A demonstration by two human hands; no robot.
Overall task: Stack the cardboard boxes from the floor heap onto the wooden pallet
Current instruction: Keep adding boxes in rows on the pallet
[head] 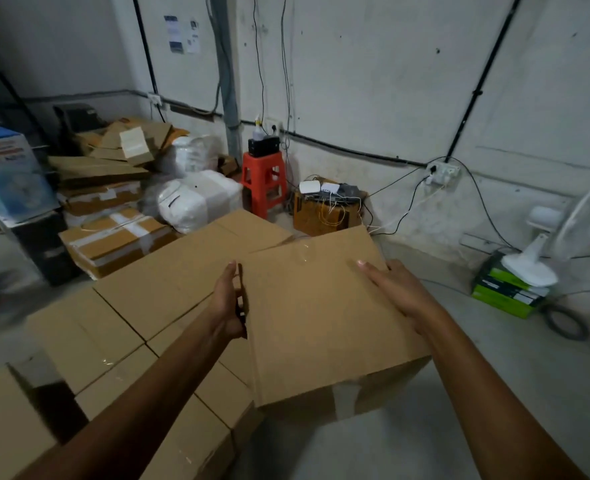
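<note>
A cardboard box [321, 317] is held in the centre of the frame between both hands. The left hand [229, 301] is pressed flat against the left side of the box, the thumb straight; the fingers are mostly hidden in shadow. The right hand [399, 294] is laid on the right edge of the top, with the fingers stretched out and close together. The box is seen just beside the stacked boxes [130, 306] at the lower left; whether they touch cannot be told. A red stool [264, 183] is seen at the wall behind.
</note>
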